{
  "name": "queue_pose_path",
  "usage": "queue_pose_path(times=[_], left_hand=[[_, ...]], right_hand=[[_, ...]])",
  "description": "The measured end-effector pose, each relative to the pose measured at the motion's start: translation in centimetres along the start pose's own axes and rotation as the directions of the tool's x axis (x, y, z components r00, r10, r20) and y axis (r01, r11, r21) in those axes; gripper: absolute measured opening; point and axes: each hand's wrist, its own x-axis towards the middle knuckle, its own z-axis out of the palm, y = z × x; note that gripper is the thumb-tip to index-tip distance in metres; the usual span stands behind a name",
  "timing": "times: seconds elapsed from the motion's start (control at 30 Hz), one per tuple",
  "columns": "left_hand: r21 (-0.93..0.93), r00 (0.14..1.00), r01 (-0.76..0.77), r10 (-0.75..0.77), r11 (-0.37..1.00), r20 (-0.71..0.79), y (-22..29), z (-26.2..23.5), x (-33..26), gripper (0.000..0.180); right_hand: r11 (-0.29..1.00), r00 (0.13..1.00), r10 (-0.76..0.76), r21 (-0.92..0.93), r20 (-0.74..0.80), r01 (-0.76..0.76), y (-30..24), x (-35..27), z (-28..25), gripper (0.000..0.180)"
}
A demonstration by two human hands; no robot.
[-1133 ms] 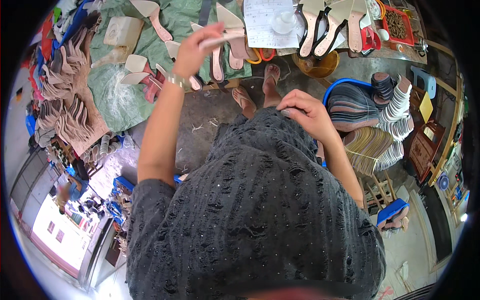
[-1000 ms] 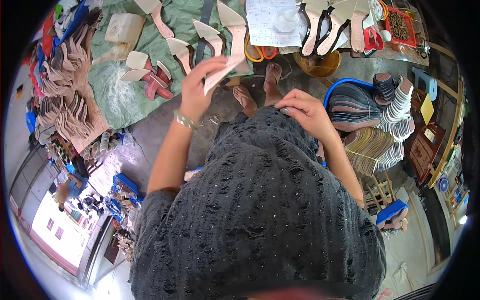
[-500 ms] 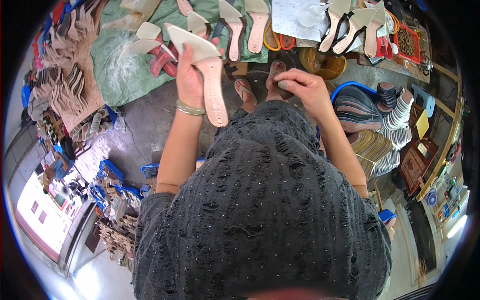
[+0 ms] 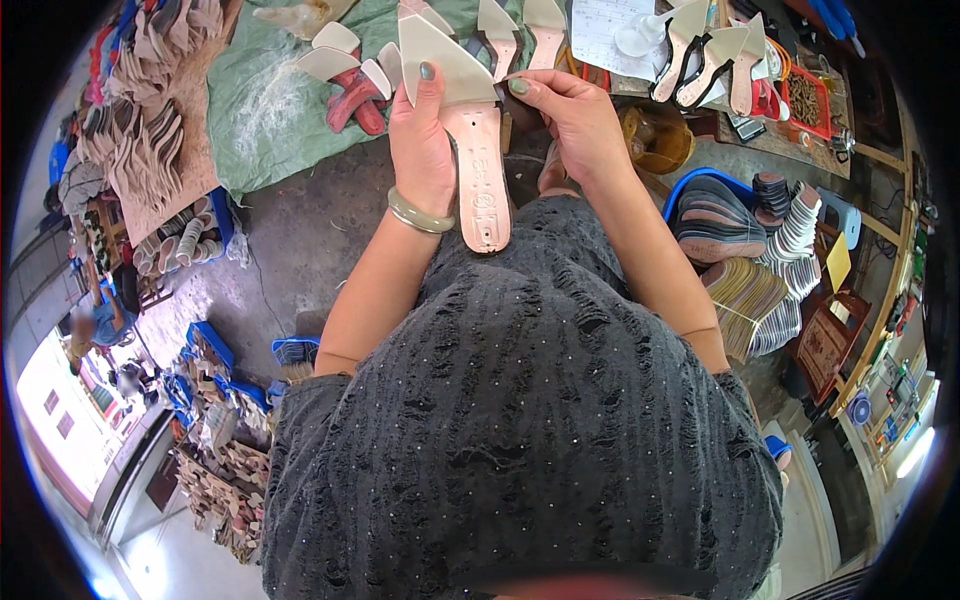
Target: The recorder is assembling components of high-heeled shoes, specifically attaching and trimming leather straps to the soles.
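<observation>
My left hand, wearing a bangle, is closed around a half-made shoe. Its pinkish insole points down toward me, and a cream pointed toe piece covers its far end. The thumb presses on the cream part. At the shoe's right edge, where toe piece and insole meet, my right hand pinches a small dark strip. How far the strip runs along the edge is hidden by the fingers. Beyond the hands, more pointed shoe pieces lie on a green sheet.
Left stands a board stacked with insoles. Paired red-and-cream pieces rest on the green sheet. A yellowish bowl is below the bench's right part, with a red basket of small brown pieces above. A blue tub of soles stands at right.
My left hand has moved right with the shoe, bringing it in front of my body. My right hand has risen leftward to the shoe's edge with the dark strip.
</observation>
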Motion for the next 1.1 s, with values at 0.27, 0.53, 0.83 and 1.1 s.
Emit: queue_pose_path(times=[0.27,0.53,0.83,1.1], left_hand=[[-0.029,0.992,-0.032,0.036,0.999,0.119,3.0,-0.5,-2.5,0.031],[-0.062,0.985,-0.085,0.093,0.994,0.146,5.0,-2.0,-3.5,0.033],[-0.121,0.980,-0.099,0.118,0.988,0.161,6.8,-2.5,-3.8,0.035],[-0.123,0.965,-0.198,0.215,0.972,0.148,8.7,-2.7,-3.9,0.031]], right_hand=[[0.982,0.982,-0.189,0.016,0.024,0.189,0.7,-1.4,3.0,0.018],[0.977,0.979,-0.196,0.100,0.063,0.189,-0.1,-3.4,5.7,0.017],[0.962,0.954,-0.271,0.017,0.128,0.271,-0.5,-3.5,7.5,0.016],[0.944,0.911,-0.329,0.090,0.247,0.317,-1.1,-2.7,9.5,0.016]])
